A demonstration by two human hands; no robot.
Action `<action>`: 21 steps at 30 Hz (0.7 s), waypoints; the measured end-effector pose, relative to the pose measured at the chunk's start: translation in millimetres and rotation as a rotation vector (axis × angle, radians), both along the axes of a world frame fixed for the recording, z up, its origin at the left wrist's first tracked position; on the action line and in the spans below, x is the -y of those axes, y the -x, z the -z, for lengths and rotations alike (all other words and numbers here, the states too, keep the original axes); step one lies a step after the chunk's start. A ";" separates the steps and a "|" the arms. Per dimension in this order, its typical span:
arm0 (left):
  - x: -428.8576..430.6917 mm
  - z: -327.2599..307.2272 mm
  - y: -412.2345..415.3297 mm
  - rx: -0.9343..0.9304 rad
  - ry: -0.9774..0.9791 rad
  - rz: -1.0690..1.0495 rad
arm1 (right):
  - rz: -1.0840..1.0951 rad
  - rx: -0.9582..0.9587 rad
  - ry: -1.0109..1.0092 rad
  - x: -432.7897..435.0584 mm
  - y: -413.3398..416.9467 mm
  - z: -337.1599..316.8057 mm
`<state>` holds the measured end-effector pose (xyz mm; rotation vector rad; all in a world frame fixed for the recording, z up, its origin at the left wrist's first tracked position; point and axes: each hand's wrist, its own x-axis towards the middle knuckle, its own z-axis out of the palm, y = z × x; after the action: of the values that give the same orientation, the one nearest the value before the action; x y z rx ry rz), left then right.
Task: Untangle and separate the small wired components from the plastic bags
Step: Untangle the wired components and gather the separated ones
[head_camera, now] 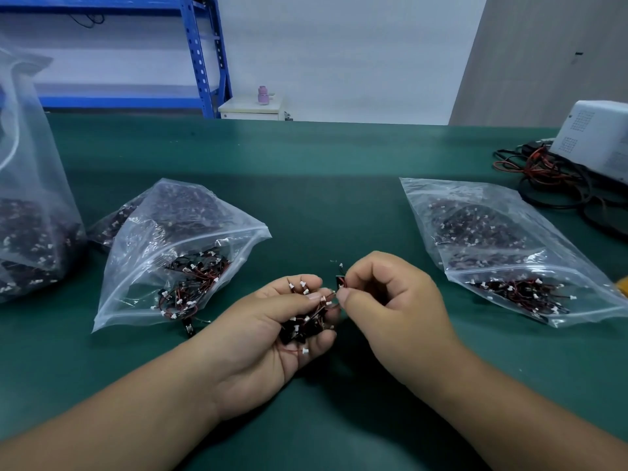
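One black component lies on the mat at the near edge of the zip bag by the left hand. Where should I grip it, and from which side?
Probably pinch the black component by its body, across the narrow sides, coming from above on the near side. Its far end meets the edge of the zip bag, and its wires look thin.

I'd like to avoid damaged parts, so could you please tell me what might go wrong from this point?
The right hand pinches one component whose thin wires run into the clump cupped in the left hand. A hard pull could strain them or spill others. One stray component lies on the table at the near edge of the left zip bag and could be overlooked.
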<state>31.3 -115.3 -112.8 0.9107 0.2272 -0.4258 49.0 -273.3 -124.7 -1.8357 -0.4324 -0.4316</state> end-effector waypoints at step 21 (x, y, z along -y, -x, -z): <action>-2.1 -0.8 -1.0 -0.056 0.044 -0.036 | 0.167 0.054 -0.071 28.6 -24.8 -2.4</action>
<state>32.3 -113.2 -112.0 0.8512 0.2836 -0.4215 73.8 -302.0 -122.2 -1.8010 -0.2975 -0.6049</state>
